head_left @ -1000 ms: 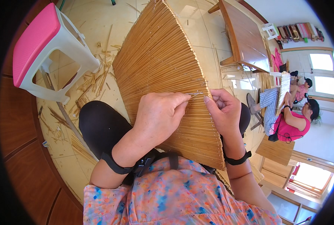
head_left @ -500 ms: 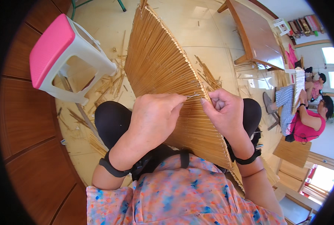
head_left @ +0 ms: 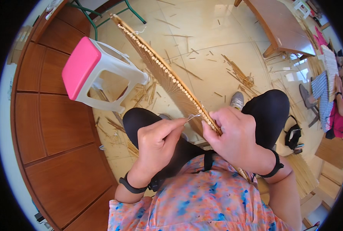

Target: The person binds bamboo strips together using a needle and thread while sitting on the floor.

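Right now your left hand (head_left: 158, 144) pinches a thin pale strand (head_left: 193, 116) between thumb and forefinger, just beside the edge of the mat of slender sticks (head_left: 168, 74). Your right hand (head_left: 234, 130) grips that mat at its edge, the thumb on the near side; the rest of those fingers are partly hidden, so you can't tell exactly how they sit behind it. The mat stands nearly edge-on between your knees, slanting from the upper left down to your lap, with its row of round cut ends facing you. Another loose white strand (head_left: 140, 30) sticks out near its far end. To your left, a plastic stool (head_left: 82, 69) with a pink seat stands near brown wooden cabinet doors (head_left: 61, 127). Loose sticks (head_left: 239, 73) lie scattered on the tiled floor (head_left: 202, 38), and a co-worker in a pink top (head_left: 337, 120) sits well apart to your right
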Demonstrator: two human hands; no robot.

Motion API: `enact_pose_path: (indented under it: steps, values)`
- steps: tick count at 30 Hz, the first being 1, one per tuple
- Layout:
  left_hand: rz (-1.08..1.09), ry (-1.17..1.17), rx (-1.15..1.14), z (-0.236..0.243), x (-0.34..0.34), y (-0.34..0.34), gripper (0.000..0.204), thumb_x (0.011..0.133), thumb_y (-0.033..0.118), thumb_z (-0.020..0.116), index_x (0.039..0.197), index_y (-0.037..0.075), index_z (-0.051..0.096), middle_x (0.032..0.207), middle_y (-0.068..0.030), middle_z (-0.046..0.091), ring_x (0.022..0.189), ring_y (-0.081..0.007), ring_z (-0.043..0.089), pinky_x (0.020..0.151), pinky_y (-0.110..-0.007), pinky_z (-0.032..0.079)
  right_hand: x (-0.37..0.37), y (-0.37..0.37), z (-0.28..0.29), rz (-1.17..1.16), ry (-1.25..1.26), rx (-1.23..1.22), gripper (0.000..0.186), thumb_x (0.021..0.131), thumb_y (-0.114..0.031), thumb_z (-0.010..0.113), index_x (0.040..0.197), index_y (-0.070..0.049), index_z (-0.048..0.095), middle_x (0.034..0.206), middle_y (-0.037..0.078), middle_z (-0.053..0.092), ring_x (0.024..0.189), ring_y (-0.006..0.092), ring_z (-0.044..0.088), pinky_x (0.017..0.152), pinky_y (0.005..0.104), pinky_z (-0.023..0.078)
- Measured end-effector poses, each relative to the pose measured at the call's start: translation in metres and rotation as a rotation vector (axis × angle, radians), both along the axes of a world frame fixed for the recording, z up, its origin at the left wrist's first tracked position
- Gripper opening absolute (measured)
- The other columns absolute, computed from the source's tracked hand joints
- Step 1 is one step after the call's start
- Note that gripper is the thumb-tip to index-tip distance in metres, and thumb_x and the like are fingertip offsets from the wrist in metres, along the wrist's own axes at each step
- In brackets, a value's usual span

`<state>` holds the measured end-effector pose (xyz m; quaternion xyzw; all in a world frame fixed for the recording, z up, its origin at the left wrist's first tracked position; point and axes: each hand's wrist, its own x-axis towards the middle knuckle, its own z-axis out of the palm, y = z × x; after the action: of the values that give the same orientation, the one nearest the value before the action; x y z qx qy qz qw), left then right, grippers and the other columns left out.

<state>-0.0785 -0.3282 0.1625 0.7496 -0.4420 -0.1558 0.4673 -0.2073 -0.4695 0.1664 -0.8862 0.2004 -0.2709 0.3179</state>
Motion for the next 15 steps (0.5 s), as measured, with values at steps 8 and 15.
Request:
enact_pose_path:
  steps: [8,15]
  values:
    - [-0.030,-0.026,0.000,-0.002,-0.008,0.017,0.022,0.076,-0.011,0.066,0.095,-0.001,0.071,0.059,-0.0072,0.055,0.049,-0.0143,0.052,0.046,-0.025,0.039,-0.012,0.022,0.000,0.029,-0.009,-0.243,0.018,0.072,-0.007,0.071,0.079,-0.004,0.055,0.065,0.005,0.048,0.047,0.0190,0.053,0.040,0.0300,0.042]
    - [0.001,-0.077,0.104,0.011,-0.016,0.030,0.026,0.074,-0.011,0.067,0.097,0.000,0.072,0.057,-0.0061,0.053,0.045,-0.0132,0.049,0.042,-0.026,0.037,-0.017,0.028,0.007,0.120,0.048,-0.250,0.020,0.074,-0.006,0.073,0.088,0.002,0.062,0.070,0.008,0.056,0.050,0.0190,0.055,0.042,0.0279,0.045]
